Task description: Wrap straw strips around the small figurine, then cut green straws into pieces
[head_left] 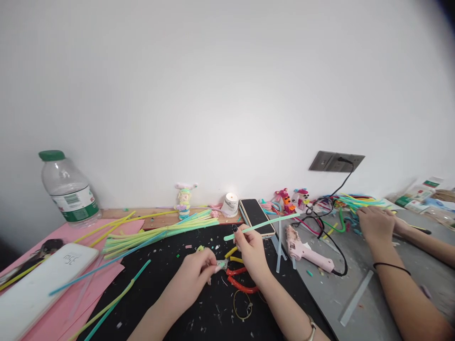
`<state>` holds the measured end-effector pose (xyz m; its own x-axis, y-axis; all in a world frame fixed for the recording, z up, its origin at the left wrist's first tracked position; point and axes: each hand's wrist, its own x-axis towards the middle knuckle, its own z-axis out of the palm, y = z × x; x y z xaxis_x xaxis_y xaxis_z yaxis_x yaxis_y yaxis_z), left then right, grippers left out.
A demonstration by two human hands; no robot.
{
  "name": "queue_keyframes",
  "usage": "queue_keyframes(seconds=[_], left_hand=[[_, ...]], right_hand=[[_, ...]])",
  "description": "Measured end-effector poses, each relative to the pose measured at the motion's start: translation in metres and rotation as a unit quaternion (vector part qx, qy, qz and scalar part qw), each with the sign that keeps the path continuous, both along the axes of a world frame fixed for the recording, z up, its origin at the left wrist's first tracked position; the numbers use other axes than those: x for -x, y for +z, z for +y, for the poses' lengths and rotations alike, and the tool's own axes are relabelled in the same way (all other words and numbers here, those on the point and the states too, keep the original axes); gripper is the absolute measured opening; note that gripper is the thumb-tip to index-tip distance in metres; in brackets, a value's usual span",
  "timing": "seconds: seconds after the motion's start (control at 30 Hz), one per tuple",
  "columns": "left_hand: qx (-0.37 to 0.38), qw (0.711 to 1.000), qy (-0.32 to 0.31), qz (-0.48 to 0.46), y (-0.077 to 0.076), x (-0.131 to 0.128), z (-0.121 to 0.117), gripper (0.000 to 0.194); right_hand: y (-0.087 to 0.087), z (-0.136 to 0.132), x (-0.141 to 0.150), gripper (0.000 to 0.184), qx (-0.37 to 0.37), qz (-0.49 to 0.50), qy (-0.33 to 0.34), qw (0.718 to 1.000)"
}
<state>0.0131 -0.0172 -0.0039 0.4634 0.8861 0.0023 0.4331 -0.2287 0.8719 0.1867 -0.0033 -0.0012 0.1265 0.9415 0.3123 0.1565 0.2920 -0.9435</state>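
1. My right hand [250,248] pinches a mint strip [265,226] above the table [320,296], towards its back edge.
2. My left hand [195,272] has its fingers drawn together beside the red-handled tool [241,284]; I cannot tell whether they grip anything.
3. Left of the black mat [167,317] lies pink paper [110,274].
4. A white wall [227,94] rises behind the back edge, its socket panel [336,162] at right.

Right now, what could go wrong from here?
The pink glue gun may be hot, so the right hand could get burned reaching that way. The looped black cord could snag and drag it. The metal end of the red-handled tool might nip the left hand.
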Motion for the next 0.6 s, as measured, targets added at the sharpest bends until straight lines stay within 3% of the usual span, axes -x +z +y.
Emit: queue_keyframes(seconds=[0.13,0.23,0.43,0.6], left_hand=[[0.144,0.967,0.102,-0.185,-0.006,0.0,0.007,0.017],[0.222,0.931,0.127,-0.26,-0.006,0.001,0.008,0.025],[0.268,0.901,0.118,-0.32,0.003,0.0,0.003,0.031],[0.293,0.879,0.074,-0.368,0.005,0.003,0.001,0.028]], right_hand=[[-0.002,-0.001,0.001,0.032,0.019,0.013,0.08,0.997],[-0.002,-0.002,0.003,0.03,0.027,-0.011,0.11,0.993],[0.001,-0.003,0.006,0.029,0.019,-0.05,0.11,0.993],[0.0,-0.004,0.006,0.029,0.019,-0.055,0.097,0.994]])
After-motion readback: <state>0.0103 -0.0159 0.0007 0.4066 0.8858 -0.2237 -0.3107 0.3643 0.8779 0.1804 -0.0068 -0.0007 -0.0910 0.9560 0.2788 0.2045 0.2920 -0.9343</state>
